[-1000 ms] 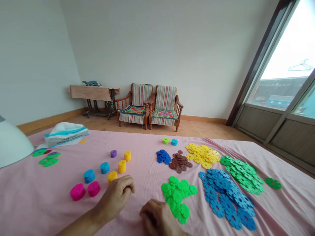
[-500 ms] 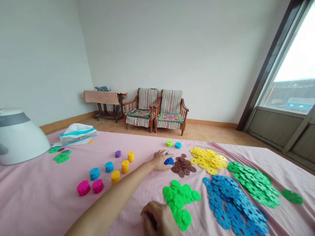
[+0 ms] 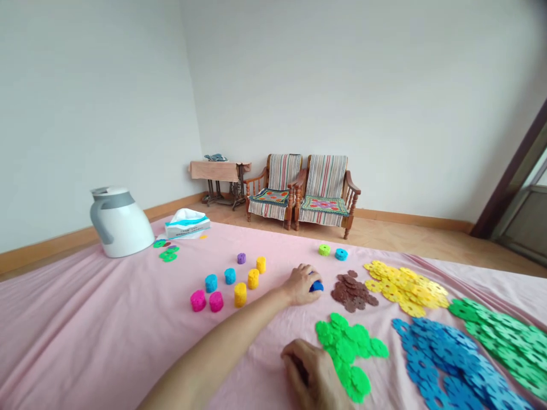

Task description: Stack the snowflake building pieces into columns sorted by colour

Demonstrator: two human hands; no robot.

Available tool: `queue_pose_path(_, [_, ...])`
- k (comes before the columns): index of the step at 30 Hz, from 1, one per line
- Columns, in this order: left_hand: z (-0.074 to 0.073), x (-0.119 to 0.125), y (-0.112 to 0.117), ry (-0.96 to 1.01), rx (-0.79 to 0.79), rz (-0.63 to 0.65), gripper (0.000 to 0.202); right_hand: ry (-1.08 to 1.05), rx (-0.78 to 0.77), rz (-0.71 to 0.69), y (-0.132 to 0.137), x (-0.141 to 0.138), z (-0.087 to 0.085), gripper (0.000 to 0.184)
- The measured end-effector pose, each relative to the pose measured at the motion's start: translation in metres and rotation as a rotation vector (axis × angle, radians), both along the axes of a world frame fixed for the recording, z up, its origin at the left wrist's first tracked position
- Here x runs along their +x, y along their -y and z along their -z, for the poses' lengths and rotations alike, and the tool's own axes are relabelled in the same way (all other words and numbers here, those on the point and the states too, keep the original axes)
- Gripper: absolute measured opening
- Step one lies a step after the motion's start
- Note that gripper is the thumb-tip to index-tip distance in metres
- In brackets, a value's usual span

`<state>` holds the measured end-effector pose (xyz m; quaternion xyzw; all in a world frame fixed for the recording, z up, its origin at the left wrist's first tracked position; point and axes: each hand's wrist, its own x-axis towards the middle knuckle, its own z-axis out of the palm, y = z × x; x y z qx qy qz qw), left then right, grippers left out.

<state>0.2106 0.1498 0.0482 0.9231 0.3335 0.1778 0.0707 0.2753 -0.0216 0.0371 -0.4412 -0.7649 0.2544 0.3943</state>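
Observation:
My left hand (image 3: 302, 285) is stretched out over the cloth, its fingers curled around a small bunch of dark blue plastic discs (image 3: 317, 286). Part of the bunch shows beyond the fingertips. Just right of it lies a loose pile of brown discs (image 3: 352, 291). My right hand (image 3: 314, 370) rests near the front, loosely curled into a fist, with no object visible in it. Beside its knuckles spreads a pile of bright green discs (image 3: 348, 344). Left of my forearm stand short stacks of discs: yellow (image 3: 240, 294), pink (image 3: 198, 300), light blue (image 3: 211, 283) and purple (image 3: 241, 258).
Yellow discs (image 3: 405, 287), blue discs (image 3: 453, 359) and darker green discs (image 3: 508, 330) lie heaped at right. Lime (image 3: 324, 250) and blue (image 3: 341, 254) stacks stand farther back. A white jug (image 3: 128, 228) and tissue box (image 3: 187, 228) stand left on the pink cloth (image 3: 106, 319).
The view has turned left, bringing the whole jug into sight. My left fingers have closed further over the dark blue discs, which look more gathered. My right hand keeps its curled pose.

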Motion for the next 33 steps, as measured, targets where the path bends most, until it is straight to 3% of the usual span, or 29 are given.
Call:
queue_pose_path(4, [-0.003, -0.029, 0.022, 0.027, 0.001, -0.01, 0.034, 0.037, -0.022, -0.025, 0.003, 0.002, -0.008, 0.023])
queue_pose_path(7, [-0.008, -0.053, 0.049, 0.066, 0.006, -0.017, 0.049, 0.049, -0.025, -0.004, 0.006, 0.001, -0.01, 0.022])
queue_pose_path(13, [-0.025, -0.11, 0.124, 0.147, -0.026, -0.036, 0.016, 0.01, -0.022, 0.05, 0.009, 0.0, -0.012, 0.021])
queue_pose_path(18, [-0.032, -0.152, 0.167, 0.143, -0.109, -0.06, 0.013, -0.048, -0.015, 0.115, 0.0, -0.002, -0.016, 0.021])
queue_pose_path(22, [-0.029, -0.167, 0.172, 0.212, -0.104, -0.124, 0.017, -0.141, -0.073, 0.158, -0.021, -0.016, -0.018, 0.021])
queue_pose_path(26, [-0.024, -0.173, 0.161, 0.195, -0.054, -0.231, 0.015, -0.21, -0.084, 0.069, -0.048, -0.044, -0.018, 0.024])
queue_pose_path(33, [-0.019, -0.182, 0.141, 0.173, 0.007, -0.277, 0.016, -0.252, -0.119, 0.118, -0.077, -0.085, -0.01, 0.036])
